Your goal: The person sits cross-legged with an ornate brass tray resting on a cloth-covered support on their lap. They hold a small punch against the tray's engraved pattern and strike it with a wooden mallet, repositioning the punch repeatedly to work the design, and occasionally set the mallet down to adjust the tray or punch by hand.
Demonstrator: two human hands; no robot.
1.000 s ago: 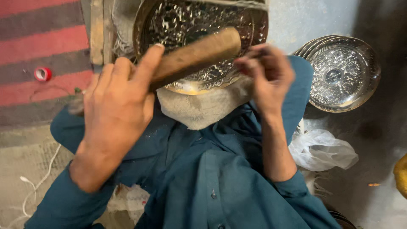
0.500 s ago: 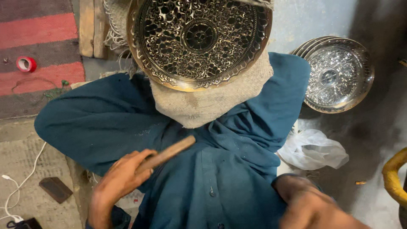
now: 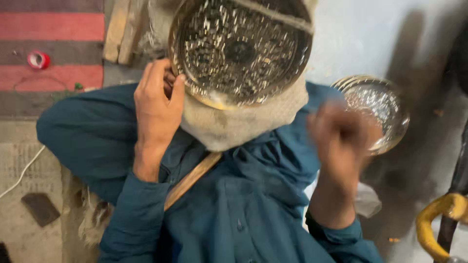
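I see the left hand (image 3: 157,104) gripping the engraved metal plate (image 3: 239,51) at its rim, fingers closed on it. The right hand (image 3: 339,134) is blurred; I cannot tell its fingers' state.

Left hand (image 3: 157,104) raised, fingers (image 3: 165,78) curled, forearm upright in teal sleeve. Right hand (image 3: 341,134) lifted, loosely fisted, motion-blurred; grip unclear.

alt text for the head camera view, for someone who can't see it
Seen from above, a person's left hand grips the rim of an ornate round metal tray resting on a beige cloth over their teal-clothed lap. The blurred right hand is raised beside it; a wooden stick lies on the lap.
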